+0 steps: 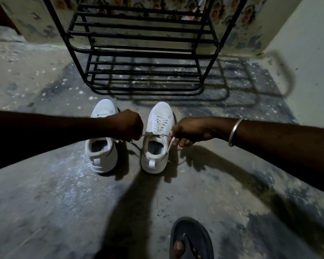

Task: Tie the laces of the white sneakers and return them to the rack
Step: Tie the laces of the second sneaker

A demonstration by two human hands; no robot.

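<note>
white sneakers sit side by side on the floor (45, 193), toes toward the black rack (144, 53). our left hand (126, 126) and right hand (190, 132) each pinch a lace end of the right sneaker (157, 139), pulled taut; left sneaker (101, 143) partly hidden under our forearm.

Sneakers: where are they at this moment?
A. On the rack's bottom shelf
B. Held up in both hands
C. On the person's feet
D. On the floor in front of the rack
D: both sneakers stand on the floor, short of the rack, while the left hand and right hand pull one sneaker's lace ends.
</note>
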